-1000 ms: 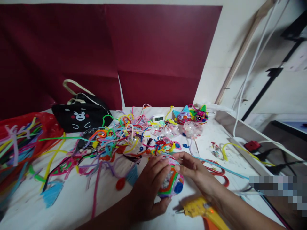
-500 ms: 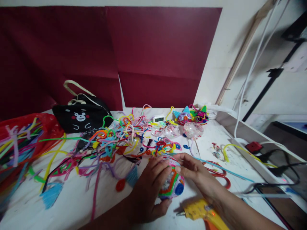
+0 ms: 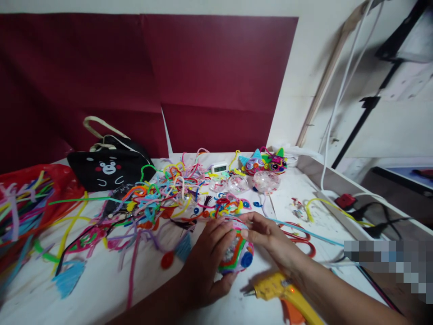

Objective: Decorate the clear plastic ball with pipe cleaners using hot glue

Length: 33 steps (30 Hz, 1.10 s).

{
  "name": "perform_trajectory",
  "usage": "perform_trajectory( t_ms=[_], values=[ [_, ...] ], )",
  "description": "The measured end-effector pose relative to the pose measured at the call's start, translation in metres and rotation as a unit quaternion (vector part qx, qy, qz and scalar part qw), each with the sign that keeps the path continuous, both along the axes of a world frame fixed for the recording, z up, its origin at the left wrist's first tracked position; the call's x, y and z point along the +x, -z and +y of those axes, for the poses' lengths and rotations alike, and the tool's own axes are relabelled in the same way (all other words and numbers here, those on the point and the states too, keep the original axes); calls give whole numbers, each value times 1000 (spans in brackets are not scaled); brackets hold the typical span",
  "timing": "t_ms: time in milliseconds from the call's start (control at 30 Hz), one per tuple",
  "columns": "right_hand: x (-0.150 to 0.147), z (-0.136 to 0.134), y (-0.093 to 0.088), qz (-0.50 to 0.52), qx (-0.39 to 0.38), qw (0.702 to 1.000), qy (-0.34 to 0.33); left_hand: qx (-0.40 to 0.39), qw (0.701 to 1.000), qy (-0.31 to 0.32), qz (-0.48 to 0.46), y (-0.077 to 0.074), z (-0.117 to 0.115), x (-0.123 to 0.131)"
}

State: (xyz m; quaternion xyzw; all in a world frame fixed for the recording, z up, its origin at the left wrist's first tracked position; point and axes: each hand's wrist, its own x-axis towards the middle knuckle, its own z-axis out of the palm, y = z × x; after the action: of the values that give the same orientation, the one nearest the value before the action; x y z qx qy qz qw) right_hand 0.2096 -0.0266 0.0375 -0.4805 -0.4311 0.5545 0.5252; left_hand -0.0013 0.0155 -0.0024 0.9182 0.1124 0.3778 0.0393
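Observation:
A rounded ornament covered in coloured pipe cleaners, with orange and green zigzag bands and a dark blue coil, is held above the white table. My left hand wraps its left side, thumb underneath and fingers over the top. At the upper right edge my right hand grips it between thumb and bent fingers. A light-blue pipe cleaner runs rightward from behind my right hand; whether its near end is in my fingers is hidden. Below my right forearm lies a yellow glue gun with a lit orange light.
Tangled pipe cleaners spread across the left and middle. Red-handled scissors lie beyond my right wrist. Clear plastic half-shells, a small digital clock and two finished-looking ornaments stand at the back. A black bag leans left.
The whole view has shifted slightly, so things appear a little further left. Both hands keep nearly the same hold on the ornament.

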Motion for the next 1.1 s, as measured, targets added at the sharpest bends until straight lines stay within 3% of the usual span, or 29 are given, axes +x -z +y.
perform_trajectory(
  t_ms=[1100],
  values=[
    [-2,-1,-2,34,12,999,-1,10,1000,-6,-2,-5,-1,2]
  ],
)
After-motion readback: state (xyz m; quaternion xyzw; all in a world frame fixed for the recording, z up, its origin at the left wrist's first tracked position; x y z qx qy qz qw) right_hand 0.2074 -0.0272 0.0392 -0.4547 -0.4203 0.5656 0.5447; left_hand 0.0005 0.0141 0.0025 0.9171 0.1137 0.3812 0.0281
